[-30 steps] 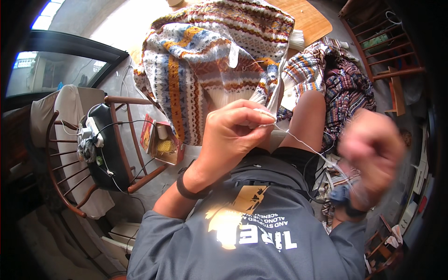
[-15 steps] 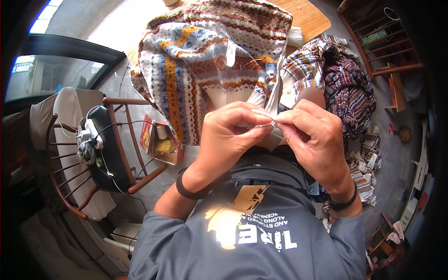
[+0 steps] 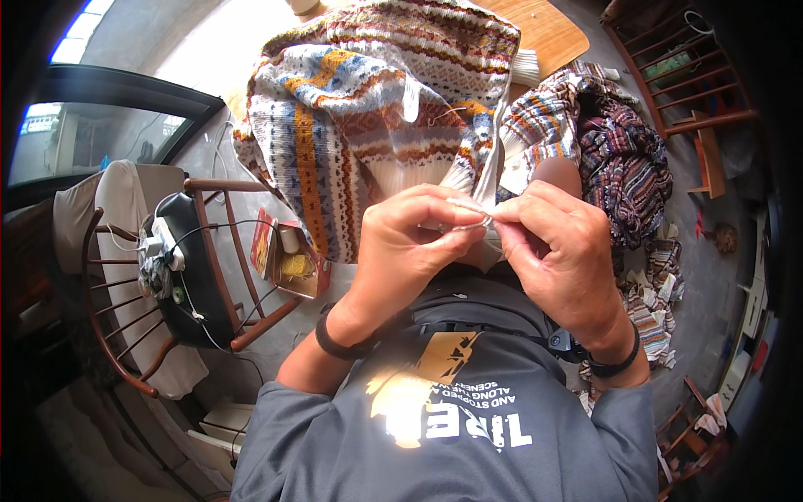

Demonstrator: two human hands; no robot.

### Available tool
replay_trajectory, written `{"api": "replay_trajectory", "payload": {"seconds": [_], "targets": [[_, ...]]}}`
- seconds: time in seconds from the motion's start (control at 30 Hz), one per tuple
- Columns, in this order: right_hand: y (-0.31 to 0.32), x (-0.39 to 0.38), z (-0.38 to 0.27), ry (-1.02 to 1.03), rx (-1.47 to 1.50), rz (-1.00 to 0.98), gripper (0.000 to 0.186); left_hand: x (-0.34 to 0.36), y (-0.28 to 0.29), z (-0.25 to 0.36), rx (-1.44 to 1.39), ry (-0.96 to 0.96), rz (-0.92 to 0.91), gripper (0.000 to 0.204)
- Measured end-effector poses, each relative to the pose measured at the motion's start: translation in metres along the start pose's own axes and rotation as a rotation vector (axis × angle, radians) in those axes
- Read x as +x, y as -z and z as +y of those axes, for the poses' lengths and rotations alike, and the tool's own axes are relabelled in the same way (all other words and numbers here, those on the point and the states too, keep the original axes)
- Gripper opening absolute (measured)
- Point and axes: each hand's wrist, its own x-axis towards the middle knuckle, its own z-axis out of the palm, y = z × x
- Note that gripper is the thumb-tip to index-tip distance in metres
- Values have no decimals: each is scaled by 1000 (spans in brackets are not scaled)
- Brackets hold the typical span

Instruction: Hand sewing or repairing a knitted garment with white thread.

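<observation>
My left hand [image 3: 422,243] pinches a small white piece of knit edge [image 3: 471,212] between thumb and forefinger, above my lap. My right hand [image 3: 552,247] meets it fingertip to fingertip, closed on the same white spot; any needle or thread end there is too small to make out. A patterned sweater [image 3: 326,134] in white, orange, blue and brown is spread just beyond both hands, with a white tag [image 3: 411,100] on it.
A wooden table [image 3: 552,29] stands ahead. Heaped knit garments [image 3: 627,184] lie at right beside a wooden rack [image 3: 677,75]. At left are a chair [image 3: 238,335] with a power strip [image 3: 166,247], a red box [image 3: 301,272] with yarn, and a dark-framed glass panel [image 3: 100,138].
My right hand has swung in from the right, where it was drawing out a white thread, to my left fingertips. Since half a second ago, both hands have barely moved.
</observation>
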Motion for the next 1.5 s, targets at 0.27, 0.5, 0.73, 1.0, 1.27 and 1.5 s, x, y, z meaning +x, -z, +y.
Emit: {"api": "replay_trajectory", "payload": {"seconds": [0.27, 0.5, 0.73, 1.0, 1.27, 1.5], "targets": [[0, 0, -2, -37, 0, -30, 11, 0, 0, 1, 36, -52, 0, 12], [-2, 1, -1, -6, 15, -2, 11, 1, 3, -1, -18, -41, -21, 13], [-3, 2, -1, 3, 21, 19, 12, 0, 5, -1, -211, 106, -43, 11], [-4, 2, 3, 31, 70, 12, 14, -1, 7, -2, -267, 181, -64, 12], [-1, 4, -4, -54, 192, -64, 7, 3, 6, 1, -36, -93, -146, 11], [-1, 18, 18, -301, 688, 18, 12, 2, 8, 4, -148, 161, -184, 13]]}}
